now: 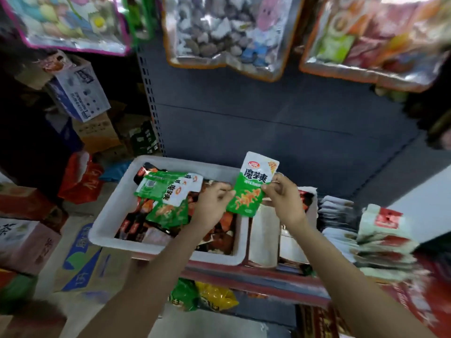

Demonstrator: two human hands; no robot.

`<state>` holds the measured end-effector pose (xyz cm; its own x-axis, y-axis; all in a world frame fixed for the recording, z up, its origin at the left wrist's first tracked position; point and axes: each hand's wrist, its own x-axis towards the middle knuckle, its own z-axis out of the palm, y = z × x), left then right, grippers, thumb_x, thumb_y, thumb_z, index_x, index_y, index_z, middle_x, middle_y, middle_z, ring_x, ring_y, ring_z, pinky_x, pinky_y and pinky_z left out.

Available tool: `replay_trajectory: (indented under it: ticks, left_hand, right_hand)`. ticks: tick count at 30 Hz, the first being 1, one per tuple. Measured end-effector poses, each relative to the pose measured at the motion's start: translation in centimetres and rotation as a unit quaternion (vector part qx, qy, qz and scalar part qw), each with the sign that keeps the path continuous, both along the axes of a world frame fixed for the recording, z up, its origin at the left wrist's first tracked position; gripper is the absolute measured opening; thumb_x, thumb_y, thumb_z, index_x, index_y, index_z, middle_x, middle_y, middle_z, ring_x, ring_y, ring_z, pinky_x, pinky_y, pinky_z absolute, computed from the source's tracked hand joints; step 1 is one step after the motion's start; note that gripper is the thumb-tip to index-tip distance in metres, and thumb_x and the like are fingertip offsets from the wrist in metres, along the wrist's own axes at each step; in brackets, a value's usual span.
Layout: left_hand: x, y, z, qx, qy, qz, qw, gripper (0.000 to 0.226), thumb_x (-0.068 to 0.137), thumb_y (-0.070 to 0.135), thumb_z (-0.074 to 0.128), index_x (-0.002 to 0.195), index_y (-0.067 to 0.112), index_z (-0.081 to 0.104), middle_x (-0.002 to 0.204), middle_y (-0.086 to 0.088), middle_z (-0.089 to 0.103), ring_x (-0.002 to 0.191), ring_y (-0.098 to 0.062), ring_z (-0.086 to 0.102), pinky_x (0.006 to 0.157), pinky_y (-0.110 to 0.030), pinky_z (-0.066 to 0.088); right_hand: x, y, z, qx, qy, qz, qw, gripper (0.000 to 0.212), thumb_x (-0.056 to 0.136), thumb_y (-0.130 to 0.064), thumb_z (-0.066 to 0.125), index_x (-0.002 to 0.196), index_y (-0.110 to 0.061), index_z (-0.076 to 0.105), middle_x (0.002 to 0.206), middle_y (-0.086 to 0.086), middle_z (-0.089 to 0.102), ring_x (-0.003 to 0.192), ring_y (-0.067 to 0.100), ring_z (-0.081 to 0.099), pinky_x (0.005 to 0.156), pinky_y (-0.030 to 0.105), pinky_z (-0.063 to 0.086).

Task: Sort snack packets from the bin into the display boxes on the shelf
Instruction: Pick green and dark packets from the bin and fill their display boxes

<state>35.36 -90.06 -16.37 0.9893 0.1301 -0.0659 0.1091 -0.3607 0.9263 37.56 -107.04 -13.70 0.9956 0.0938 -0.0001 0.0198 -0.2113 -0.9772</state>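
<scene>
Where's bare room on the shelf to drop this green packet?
The white box right of the bin shows bare walls, seemingly open. The bin is heaped with packets, and packet stacks crowd the right. Both hands pinch the green packet.

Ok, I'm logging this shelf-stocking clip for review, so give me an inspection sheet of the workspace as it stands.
Surface: red-edged shelf carries the bin and the boxes.
Job's things: white bin holds green and red snack packets; a green packet is held upright over the bin's right end; white display boxes stand right of the bin.
Clutter: stacked pale packets lie at the shelf's right.
Grippers: left hand pinches the green packet's left edge; right hand pinches its right edge.
Cables: nothing seen.
Surroundings: cardboard cartons on the left, hanging clear bags above, grey back panel behind.
</scene>
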Motion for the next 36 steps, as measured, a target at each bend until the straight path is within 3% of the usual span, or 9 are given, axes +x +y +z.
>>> replay_trajectory:
  ticks: [4,6,9,14,19,26,30,34,36]
  left_hand:
    - [1.4,-7.1,0.3,0.073,0.016,-0.037,0.997,0.015,0.090,0.006,0.055,0.098,-0.001,0.066,0.101,-0.016,0.069,0.094,-0.027,0.064,0.072,-0.020,0.041]
    - [1.7,-10.7,0.6,0.098,0.024,-0.060,0.993,0.016,0.088,0.005,0.054,0.098,0.002,0.067,0.103,-0.013,0.069,0.097,-0.027,0.063,0.079,-0.025,0.044]
    - [2.0,-15.8,1.8,0.060,0.008,-0.102,0.993,0.035,0.084,-0.002,0.052,0.116,0.007,0.062,0.110,-0.007,0.067,0.101,-0.025,0.063,0.084,-0.028,0.048]
    - [2.1,-20.9,1.8,0.120,0.043,-0.198,0.972,0.052,0.089,0.000,0.050,0.138,0.016,0.043,0.131,-0.004,0.055,0.114,-0.020,0.054,0.093,-0.023,0.040]
    - [0.9,-21.1,0.4,0.169,0.031,-0.200,0.965,0.033,0.089,-0.003,0.049,0.114,0.016,0.060,0.118,0.000,0.061,0.095,-0.012,0.054,0.081,-0.021,0.043]
    - [0.3,-20.8,0.8,0.214,0.016,-0.225,0.950,0.041,0.088,-0.004,0.047,0.118,0.020,0.061,0.117,0.006,0.058,0.099,-0.017,0.059,0.086,-0.030,0.049]
    - [0.1,-20.8,0.5,0.207,0.015,-0.220,0.953,0.042,0.086,-0.004,0.047,0.116,0.021,0.063,0.114,0.000,0.064,0.093,-0.023,0.062,0.085,-0.038,0.051]
    - [0.1,-21.0,0.6,0.198,0.016,-0.212,0.957,0.041,0.088,-0.004,0.047,0.119,0.019,0.061,0.108,0.006,0.058,0.096,-0.018,0.060,0.084,-0.027,0.049]
    - [0.1,-21.0,0.6,0.189,0.017,-0.209,0.959,0.040,0.089,-0.003,0.047,0.120,0.019,0.060,0.109,0.006,0.058,0.098,-0.010,0.056,0.084,-0.019,0.046]
  right_hand:
    - [0.0,-7.5,1.0,-0.029,-0.045,-0.069,0.996,0.014,0.091,0.001,0.054,0.085,-0.011,0.055,0.061,0.004,0.051,0.069,0.018,0.049,0.069,0.046,0.052]
    - [-0.4,-10.7,1.7,-0.037,-0.064,-0.102,0.992,0.010,0.092,-0.001,0.054,0.087,-0.009,0.057,0.070,0.018,0.057,0.070,0.017,0.051,0.068,0.044,0.052]
    - [-0.9,-14.9,2.5,-0.063,-0.120,-0.162,0.977,0.025,0.092,-0.001,0.053,0.074,-0.018,0.050,0.061,-0.001,0.052,0.058,0.002,0.047,0.063,0.028,0.046]
    - [-0.8,-19.8,2.4,-0.073,-0.170,-0.213,0.959,0.008,0.094,-0.007,0.052,0.088,-0.002,0.053,0.075,0.007,0.061,0.071,0.016,0.056,0.068,0.032,0.045]
    - [-0.1,-21.6,1.6,-0.111,-0.123,-0.149,0.975,0.005,0.093,-0.007,0.053,0.094,-0.005,0.057,0.087,0.003,0.067,0.077,0.019,0.060,0.067,0.028,0.046]
    - [1.6,-22.1,1.2,-0.332,-0.088,-0.004,0.939,0.011,0.090,-0.005,0.056,0.080,-0.006,0.049,0.083,0.014,0.066,0.079,0.031,0.060,0.062,0.032,0.035]
    - [2.4,-21.4,1.5,-0.344,-0.094,0.024,0.934,0.017,0.090,-0.004,0.056,0.078,-0.006,0.044,0.083,0.019,0.065,0.078,0.032,0.060,0.064,0.034,0.039]
    - [2.7,-21.4,0.7,-0.410,-0.055,0.061,0.908,0.002,0.091,-0.006,0.054,0.092,-0.005,0.053,0.093,0.019,0.066,0.090,0.035,0.061,0.073,0.037,0.047]
    - [2.7,-21.5,0.7,-0.395,-0.048,0.076,0.914,0.012,0.089,-0.009,0.059,0.100,-0.009,0.060,0.099,0.011,0.068,0.094,0.028,0.063,0.081,0.035,0.051]
